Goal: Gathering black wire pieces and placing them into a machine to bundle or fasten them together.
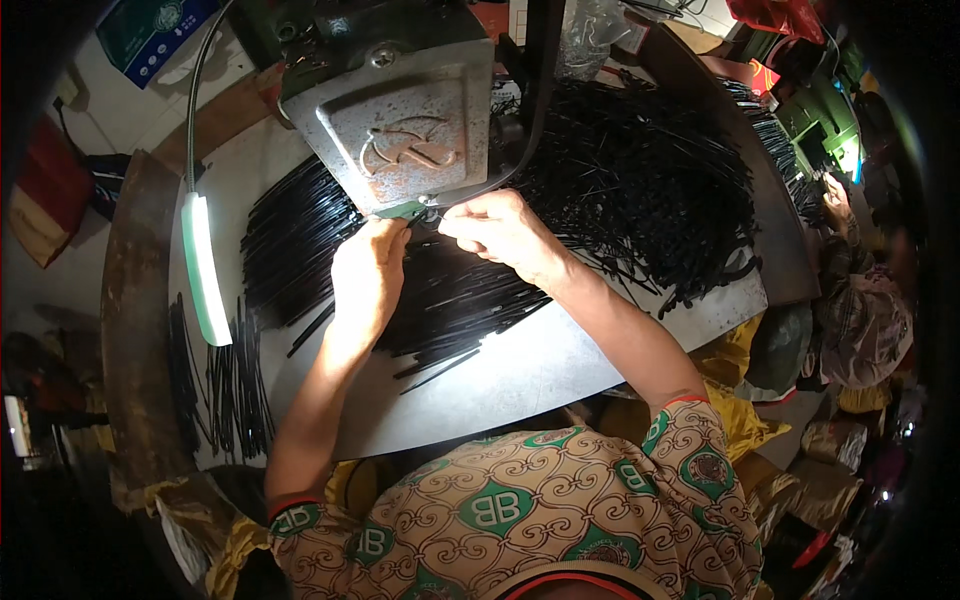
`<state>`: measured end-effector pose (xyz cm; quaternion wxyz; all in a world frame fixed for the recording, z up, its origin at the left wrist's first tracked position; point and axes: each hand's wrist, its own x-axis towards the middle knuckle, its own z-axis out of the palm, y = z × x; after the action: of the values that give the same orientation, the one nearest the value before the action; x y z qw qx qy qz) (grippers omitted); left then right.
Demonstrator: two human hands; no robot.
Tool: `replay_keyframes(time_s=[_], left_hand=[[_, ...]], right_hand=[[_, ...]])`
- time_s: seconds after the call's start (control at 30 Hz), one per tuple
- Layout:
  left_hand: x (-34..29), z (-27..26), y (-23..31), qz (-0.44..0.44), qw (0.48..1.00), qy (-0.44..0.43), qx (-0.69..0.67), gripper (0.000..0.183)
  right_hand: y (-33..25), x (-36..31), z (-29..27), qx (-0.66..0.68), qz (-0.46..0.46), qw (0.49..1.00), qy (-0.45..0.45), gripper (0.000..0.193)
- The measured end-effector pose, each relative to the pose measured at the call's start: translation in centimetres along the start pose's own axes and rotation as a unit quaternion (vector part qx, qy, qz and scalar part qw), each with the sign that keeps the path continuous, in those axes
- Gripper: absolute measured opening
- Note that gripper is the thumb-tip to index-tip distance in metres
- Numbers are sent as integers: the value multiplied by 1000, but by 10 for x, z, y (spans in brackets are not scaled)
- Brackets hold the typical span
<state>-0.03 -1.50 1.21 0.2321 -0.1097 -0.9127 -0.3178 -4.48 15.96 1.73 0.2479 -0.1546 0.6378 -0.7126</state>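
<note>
Both my hands work right under the front of a grey metal machine head (400, 130) with a raised umbrella emblem. My left hand (365, 272) has its fingertips pinched together beside a small green part (400, 210) at the machine's lower tip. What those fingers grip is too small to make out. From the other side my right hand (503, 232) reaches in, thumb and fingers closed at the same spot. Its pinched piece is likewise hidden by the fingers and glare. Beneath my hands lie many thin black rods (460, 300) in loose rows.
A big tangled heap of black strips (640, 180) covers the right of the pale worktable (560, 365). More rods (235, 390) lie left. A lit strip lamp (207, 270) hangs on a bent neck. Yellow sacks (740, 430) stand below the table. Another person (865, 320) works at the far right.
</note>
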Motion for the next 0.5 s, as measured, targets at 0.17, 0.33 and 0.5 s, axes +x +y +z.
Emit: replay_keyframes(time_s=[0.17,0.33,0.5], left_hand=[[-3,-6,30,-29,998,-34,38,12],[-36,3,52,-95,976,-138,-140,22],[-40,-15,40,-1,994,-108,-16,6]], right_hand=[[-1,-1,3,26,23,999,28,15],[-3,-1,6,6,3,1000,-6,16],[-6,-10,-6,0,35,999,-5,17]])
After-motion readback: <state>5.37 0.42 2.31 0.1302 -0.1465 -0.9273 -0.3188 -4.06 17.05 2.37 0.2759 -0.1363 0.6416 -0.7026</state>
